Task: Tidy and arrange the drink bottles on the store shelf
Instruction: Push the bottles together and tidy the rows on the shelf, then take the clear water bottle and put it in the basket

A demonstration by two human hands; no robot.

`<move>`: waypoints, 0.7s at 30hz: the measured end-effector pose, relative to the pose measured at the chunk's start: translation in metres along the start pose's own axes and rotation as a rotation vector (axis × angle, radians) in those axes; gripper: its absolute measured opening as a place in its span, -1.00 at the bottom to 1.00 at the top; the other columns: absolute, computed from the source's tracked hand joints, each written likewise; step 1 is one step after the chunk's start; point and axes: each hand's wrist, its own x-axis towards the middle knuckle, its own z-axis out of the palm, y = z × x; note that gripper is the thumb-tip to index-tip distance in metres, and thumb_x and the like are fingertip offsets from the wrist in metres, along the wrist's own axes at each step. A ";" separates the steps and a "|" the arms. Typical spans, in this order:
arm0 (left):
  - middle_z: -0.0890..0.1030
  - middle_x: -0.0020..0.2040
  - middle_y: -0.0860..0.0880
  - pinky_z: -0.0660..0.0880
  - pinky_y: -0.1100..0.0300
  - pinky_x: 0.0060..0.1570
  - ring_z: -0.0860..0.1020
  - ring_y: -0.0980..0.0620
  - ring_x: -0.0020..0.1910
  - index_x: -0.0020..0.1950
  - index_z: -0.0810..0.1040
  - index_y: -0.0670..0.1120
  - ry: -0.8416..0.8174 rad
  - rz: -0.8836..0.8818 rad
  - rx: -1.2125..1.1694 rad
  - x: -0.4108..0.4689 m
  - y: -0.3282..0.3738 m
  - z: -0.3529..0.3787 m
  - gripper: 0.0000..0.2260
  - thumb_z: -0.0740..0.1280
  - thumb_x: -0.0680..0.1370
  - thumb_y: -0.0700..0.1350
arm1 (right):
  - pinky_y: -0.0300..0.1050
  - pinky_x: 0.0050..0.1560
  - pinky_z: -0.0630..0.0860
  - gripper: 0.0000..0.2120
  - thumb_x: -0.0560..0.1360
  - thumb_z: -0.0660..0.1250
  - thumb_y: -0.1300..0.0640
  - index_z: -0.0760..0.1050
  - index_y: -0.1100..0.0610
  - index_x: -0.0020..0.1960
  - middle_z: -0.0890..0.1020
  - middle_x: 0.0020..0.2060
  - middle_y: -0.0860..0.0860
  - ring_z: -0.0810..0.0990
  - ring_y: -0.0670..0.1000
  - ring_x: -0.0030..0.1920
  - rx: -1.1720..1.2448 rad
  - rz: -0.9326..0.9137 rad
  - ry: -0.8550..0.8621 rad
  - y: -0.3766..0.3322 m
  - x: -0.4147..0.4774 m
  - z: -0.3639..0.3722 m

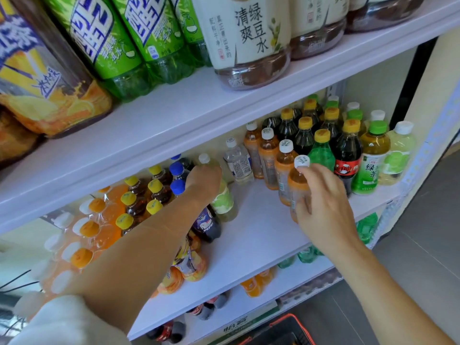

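- Head view, and the right hand (323, 202) has the orange tea bottle (297, 181) at the front of its row on the middle shelf (254, 220). Its fingers (301, 208) are wrapped round the body below the white cap (302, 161).
- Over on the other side, the left hand (202, 181) is closed round the upper part of the pale green-label bottle (222, 202). That bottle stands just beside the blue-capped bottles (178, 186), and the fingertips are hidden behind it.
- Both bottles look full, so I'd expect some heft for their size, with thin plastic walls likely to give a little under a squeeze.
- The smooth label film could slip, so the safest hold looks like the body just under the shoulder, or the neck below the cap.
- The neighbours stand tightly packed, and a careless nudge may topple one.
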 end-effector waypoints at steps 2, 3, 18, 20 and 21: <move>0.65 0.01 -0.14 0.42 0.10 -0.31 0.66 -0.14 -0.04 0.29 0.44 -0.19 -0.008 -0.012 -0.015 0.002 0.000 -0.002 -0.66 0.22 0.53 -0.35 | 0.15 0.31 0.39 -0.43 0.40 0.42 0.32 0.38 0.21 0.39 0.39 0.36 0.21 0.35 0.26 0.34 -0.072 0.003 -0.043 0.006 0.013 0.003; 0.64 0.02 -0.15 0.42 0.10 -0.30 0.65 -0.15 -0.02 0.31 0.43 -0.20 -0.023 -0.024 -0.035 0.003 0.000 -0.004 -0.66 0.22 0.53 -0.34 | 0.15 0.33 0.37 -0.41 0.42 0.42 0.30 0.36 0.20 0.42 0.36 0.39 0.21 0.32 0.26 0.37 -0.104 0.010 -0.081 0.008 0.018 0.004; 0.35 0.44 -0.17 0.46 -0.01 0.15 0.47 -0.23 0.30 0.50 0.28 -0.07 0.099 -0.083 -0.599 0.069 0.028 -0.023 -0.50 0.32 0.59 -0.10 | 0.14 0.12 0.51 -0.36 0.47 0.37 0.28 0.25 0.05 0.49 0.39 0.37 0.16 0.41 0.25 0.29 0.018 0.084 -0.115 0.022 0.020 0.008; 0.43 0.34 -0.17 0.46 0.04 0.03 0.53 -0.21 0.20 0.41 0.38 -0.06 0.125 -0.068 -0.632 0.072 0.029 -0.019 -0.58 0.35 0.57 -0.07 | 0.17 0.18 0.48 -0.34 0.46 0.36 0.30 0.24 0.07 0.50 0.36 0.40 0.17 0.37 0.25 0.33 0.049 0.107 -0.106 0.024 0.011 0.006; 0.47 0.25 -0.18 0.43 0.07 -0.06 0.55 -0.20 0.15 0.37 0.38 -0.06 0.109 -0.048 -0.673 0.071 0.030 -0.018 -0.59 0.37 0.56 -0.05 | 0.18 0.20 0.47 -0.34 0.45 0.36 0.31 0.25 0.09 0.50 0.35 0.40 0.17 0.37 0.24 0.35 0.066 0.117 -0.097 0.024 0.007 0.005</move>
